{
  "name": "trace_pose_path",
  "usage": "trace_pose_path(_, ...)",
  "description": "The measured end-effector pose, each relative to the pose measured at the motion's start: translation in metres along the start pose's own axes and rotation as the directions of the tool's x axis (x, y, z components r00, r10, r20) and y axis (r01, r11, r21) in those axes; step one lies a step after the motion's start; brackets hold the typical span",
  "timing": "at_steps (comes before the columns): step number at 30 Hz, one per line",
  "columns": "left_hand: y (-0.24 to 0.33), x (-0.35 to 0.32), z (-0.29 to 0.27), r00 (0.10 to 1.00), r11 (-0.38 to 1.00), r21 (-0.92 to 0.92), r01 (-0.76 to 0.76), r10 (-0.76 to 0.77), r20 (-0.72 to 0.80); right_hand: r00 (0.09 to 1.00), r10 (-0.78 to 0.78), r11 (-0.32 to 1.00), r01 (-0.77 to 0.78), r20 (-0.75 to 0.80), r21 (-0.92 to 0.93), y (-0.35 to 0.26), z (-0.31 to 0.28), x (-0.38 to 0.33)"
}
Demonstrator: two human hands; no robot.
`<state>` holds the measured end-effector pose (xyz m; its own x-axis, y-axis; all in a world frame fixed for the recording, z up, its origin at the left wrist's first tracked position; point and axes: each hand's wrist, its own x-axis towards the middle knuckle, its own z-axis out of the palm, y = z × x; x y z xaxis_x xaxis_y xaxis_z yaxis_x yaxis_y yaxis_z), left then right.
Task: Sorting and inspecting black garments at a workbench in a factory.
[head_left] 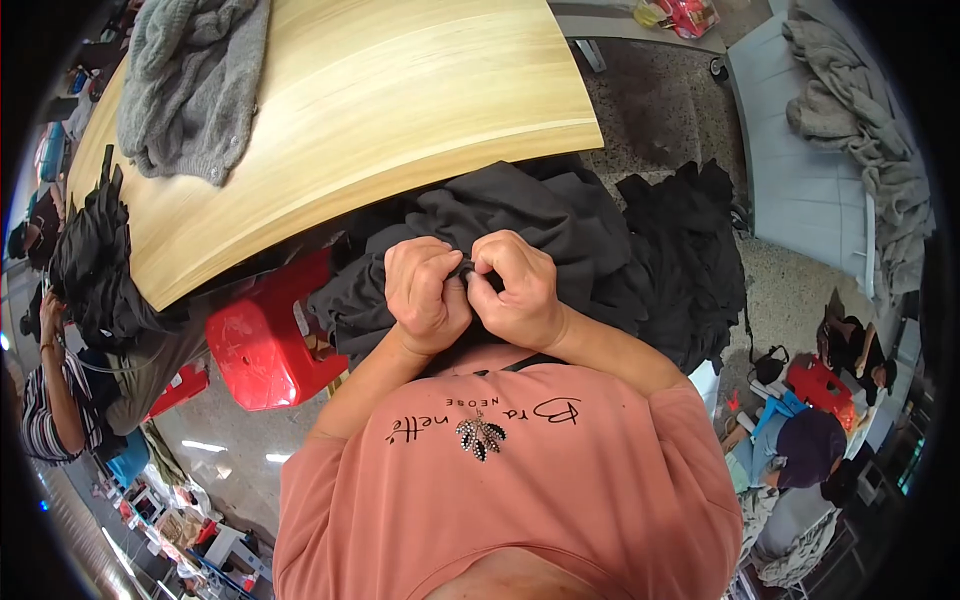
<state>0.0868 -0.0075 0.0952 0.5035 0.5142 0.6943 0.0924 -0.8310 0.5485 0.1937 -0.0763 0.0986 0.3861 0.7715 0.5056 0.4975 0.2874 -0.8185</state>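
Observation:
My left hand (422, 292) and my right hand (518, 290) are close together in front of my chest, fingers curled into pinches. Between the fingertips they grip a small bit of black cloth, which seems to belong to the black garment (510, 205) heaped over my lap. What exactly is pinched, a seam or an edge, is mostly hidden by the fingers. The garment's folds spread out on both sides of my wrists and reach up to the edge of the wooden table (400, 90).
A grey knitted sweater (205, 90) lies on the table. More black cloth (690, 260) is piled to my right, and a red plastic stool (255, 345) stands to my left. A grey-blue table (800, 160) holds grey knitwear (850, 110). Other people sit at far left and right.

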Motion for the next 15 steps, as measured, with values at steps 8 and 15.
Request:
trace_pose_path(8, -0.005, 0.0, -0.003, 0.994, 0.995, 0.082, -0.055, 0.063, -0.094, 0.985, -0.168, 0.986, 0.167, 0.04, 0.009, -0.001, -0.003, 0.01)
trace_pose_path(15, -0.037, 0.016, -0.037, 0.894, 0.989, -0.037, 0.144, -0.114, 0.433, 0.973, -0.227, 0.948, 0.23, 0.04, -0.222, 0.018, -0.032, 0.002)
